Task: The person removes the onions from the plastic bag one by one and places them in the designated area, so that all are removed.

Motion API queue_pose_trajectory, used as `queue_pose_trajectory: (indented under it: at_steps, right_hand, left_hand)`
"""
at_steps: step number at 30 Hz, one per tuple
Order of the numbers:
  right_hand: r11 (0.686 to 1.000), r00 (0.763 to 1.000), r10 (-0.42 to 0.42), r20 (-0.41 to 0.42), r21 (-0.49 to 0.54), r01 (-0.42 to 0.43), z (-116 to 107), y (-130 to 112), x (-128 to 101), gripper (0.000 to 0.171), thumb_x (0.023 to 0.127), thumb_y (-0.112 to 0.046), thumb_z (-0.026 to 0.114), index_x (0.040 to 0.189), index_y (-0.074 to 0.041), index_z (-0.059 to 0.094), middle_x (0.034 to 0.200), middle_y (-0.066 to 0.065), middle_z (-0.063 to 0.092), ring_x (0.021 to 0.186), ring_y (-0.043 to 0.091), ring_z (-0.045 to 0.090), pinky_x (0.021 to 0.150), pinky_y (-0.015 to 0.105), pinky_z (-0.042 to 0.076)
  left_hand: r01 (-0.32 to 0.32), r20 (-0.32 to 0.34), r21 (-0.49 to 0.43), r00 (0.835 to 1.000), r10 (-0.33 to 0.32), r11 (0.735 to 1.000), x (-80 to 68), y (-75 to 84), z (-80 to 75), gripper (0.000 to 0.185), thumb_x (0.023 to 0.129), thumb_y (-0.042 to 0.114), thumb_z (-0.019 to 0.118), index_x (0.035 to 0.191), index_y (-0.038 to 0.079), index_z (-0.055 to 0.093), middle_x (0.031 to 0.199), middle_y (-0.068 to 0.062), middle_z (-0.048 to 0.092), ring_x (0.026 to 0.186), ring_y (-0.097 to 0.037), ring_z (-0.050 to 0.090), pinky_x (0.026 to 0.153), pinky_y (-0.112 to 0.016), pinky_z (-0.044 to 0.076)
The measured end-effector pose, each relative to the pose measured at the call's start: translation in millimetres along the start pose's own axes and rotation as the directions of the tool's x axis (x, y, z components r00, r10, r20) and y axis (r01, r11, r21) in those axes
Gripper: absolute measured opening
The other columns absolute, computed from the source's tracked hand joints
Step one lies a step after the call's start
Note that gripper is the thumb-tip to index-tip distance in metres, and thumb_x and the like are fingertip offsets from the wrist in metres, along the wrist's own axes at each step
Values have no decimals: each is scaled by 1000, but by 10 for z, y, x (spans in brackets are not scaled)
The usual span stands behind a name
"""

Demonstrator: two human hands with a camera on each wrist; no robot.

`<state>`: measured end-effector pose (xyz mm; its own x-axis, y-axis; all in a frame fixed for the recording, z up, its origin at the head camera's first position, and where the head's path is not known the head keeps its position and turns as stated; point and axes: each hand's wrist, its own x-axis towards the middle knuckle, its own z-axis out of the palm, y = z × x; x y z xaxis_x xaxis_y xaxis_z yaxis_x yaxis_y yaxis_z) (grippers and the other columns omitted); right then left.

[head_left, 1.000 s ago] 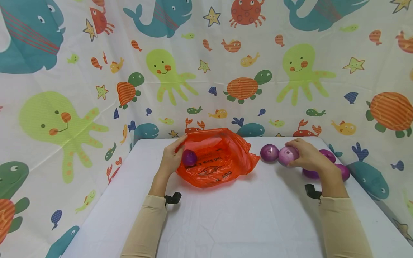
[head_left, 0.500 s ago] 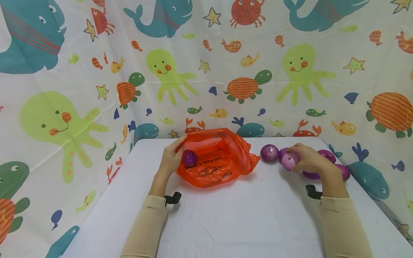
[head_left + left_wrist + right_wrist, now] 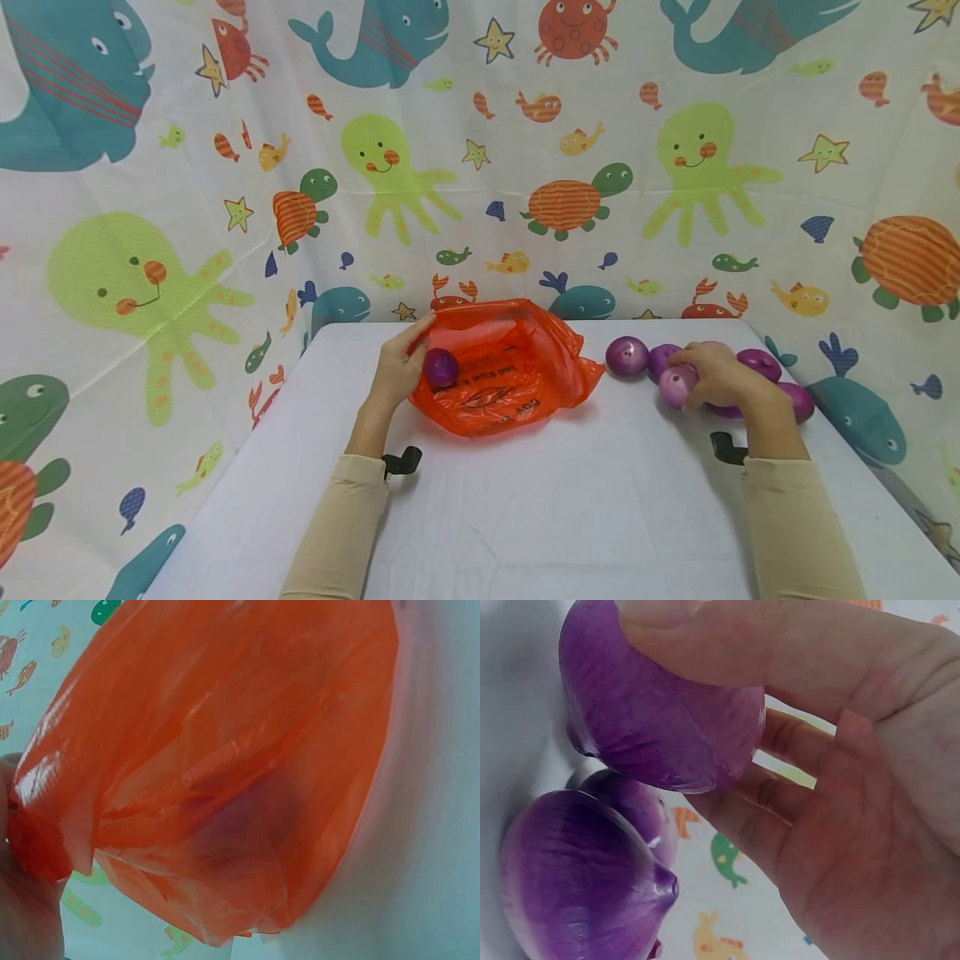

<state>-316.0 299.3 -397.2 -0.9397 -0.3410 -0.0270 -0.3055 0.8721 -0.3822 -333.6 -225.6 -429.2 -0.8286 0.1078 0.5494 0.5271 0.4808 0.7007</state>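
Observation:
My left hand (image 3: 393, 367) pinches the edge of an orange-red plastic bag (image 3: 525, 387) with black print, its mouth spread towards me. One purple onion (image 3: 440, 367) shows at the bag's left side, close to that hand; in the left wrist view a dark shape shows through the bag film (image 3: 225, 735). To the right, my right hand (image 3: 716, 375) grips another purple onion (image 3: 678, 386) between thumb and fingers. The right wrist view shows this held onion (image 3: 667, 727) close to two more, the nearer onion (image 3: 585, 877) with its pointed tip facing the palm.
Left of the right hand, one onion (image 3: 627, 357) and a partly covered onion (image 3: 663, 360) sit on the white table (image 3: 555, 508). More onions (image 3: 798, 402) lie by the right edge, partly behind the hand. A sea-animal print curtain (image 3: 480, 208) hangs behind and at both sides.
My right hand has shifted slightly right and towards me with its onion, exposing more of the onion behind it. The left hand and bag have stayed put.

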Motion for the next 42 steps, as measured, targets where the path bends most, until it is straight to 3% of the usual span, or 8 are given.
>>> queue_pose_trajectory:
  at_steps: [11,24,35,42]
  right_hand:
    - [1000,999,18,37,4,-19,30,0,1,73,67,-15,93,133,0,67,117,20,63,103,34,57,95,63,53]
    - [997,992,73,100,17,-75,46,35,-2,75,69,-11,90,138,-1,62,132,30,57,118,45,52,103,73,46]
    - [982,972,171,164,49,-181,48,43,0,76,74,-16,90,144,-10,58,140,29,52,128,50,47,100,79,44]
    - [982,973,163,165,65,-175,44,45,-5,76,74,-14,89,143,-9,58,139,27,54,127,48,48,102,77,44]
  left_hand:
    - [1,-2,4,1000,-1,1000,3,2,4,48,106,0,53,151,14,56,155,-5,56,147,-24,50,118,-42,44]
    - [-23,-2,-9,1000,23,1000,13,-12,3,47,105,-1,54,150,10,56,154,-12,57,147,-27,50,117,-44,44]
    - [-29,0,-8,1000,29,1000,17,1,-2,46,105,0,54,150,8,56,154,-10,57,147,-28,50,116,-45,45]
    - [-25,3,-13,1000,25,1000,13,-13,-1,46,105,0,54,150,8,56,154,-9,57,147,-27,51,116,-44,46]
